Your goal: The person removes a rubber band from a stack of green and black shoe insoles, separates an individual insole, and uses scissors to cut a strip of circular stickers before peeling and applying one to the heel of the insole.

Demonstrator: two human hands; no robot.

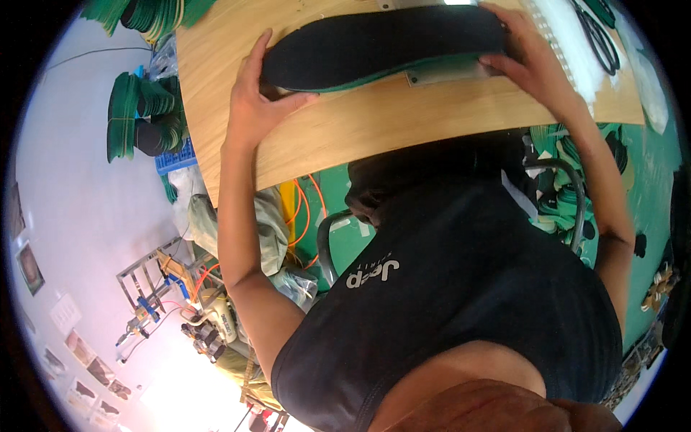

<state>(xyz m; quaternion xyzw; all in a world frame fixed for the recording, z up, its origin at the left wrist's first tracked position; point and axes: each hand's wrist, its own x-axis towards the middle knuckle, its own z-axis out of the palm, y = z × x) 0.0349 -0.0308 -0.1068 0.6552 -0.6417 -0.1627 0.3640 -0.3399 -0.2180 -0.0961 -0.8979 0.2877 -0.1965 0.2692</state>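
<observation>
A long black shoe insole (389,47) with a green lower edge lies lengthwise over the wooden table (374,119). My left hand (252,108) curves around its left end, thumb along the near edge and fingers at the far side. At the opposite end, my right hand (533,61) grips the insole between thumb and fingers. Beneath it, a metal plate (432,75) fixed to the tabletop shows partly; the insole hides the rest. Whether this is one insole or several stacked ones, I cannot tell.
Green insole bundles (122,119) stand left of the table by a blue crate (176,158). More green pieces (147,14) lie at the far left corner. A black looped cord (608,47) rests at the right. Chair armrests (327,248) and orange hoses (306,209) are below the table.
</observation>
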